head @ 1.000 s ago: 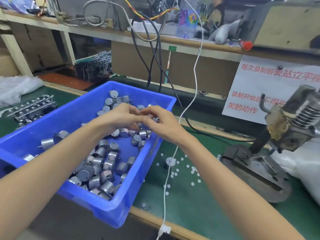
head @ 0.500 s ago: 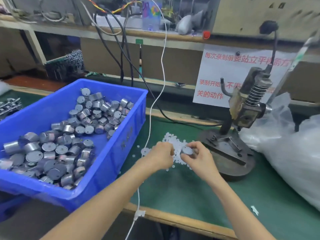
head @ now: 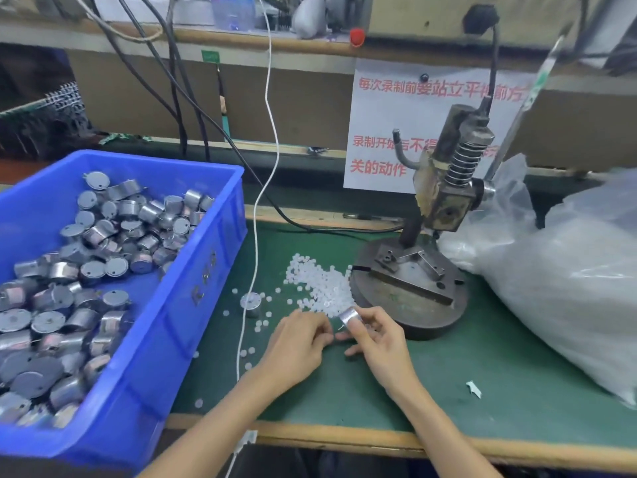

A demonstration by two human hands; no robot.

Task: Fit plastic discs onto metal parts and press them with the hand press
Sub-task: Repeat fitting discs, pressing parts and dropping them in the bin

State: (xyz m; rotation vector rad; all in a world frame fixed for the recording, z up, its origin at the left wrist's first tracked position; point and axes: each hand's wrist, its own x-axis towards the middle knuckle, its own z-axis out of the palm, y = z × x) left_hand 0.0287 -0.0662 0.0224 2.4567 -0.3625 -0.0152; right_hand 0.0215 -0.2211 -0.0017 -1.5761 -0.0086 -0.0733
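My right hand (head: 377,343) grips a small silver metal part (head: 349,317) just above the green mat, in front of the hand press's round base (head: 389,315). Close to the left of it, my left hand (head: 296,345) has its fingertips pinched together on what looks like one plastic disc, mostly hidden by the fingers. A pile of white plastic discs (head: 317,284) lies just beyond both hands. Another metal part (head: 250,302) stands alone on the mat. The hand press (head: 446,188) stands at the back right with nothing on its plate.
A blue bin (head: 203,281) full of metal parts fills the left side. A white cable (head: 256,236) runs down the mat between the bin and the discs. A large clear plastic bag (head: 568,288) lies on the right. Loose discs are scattered on the mat.
Both hands left the blue bin with a metal part and came down to the disc pile. My right hand has since tilted the part, and my left hand's fingers have closed beside it.
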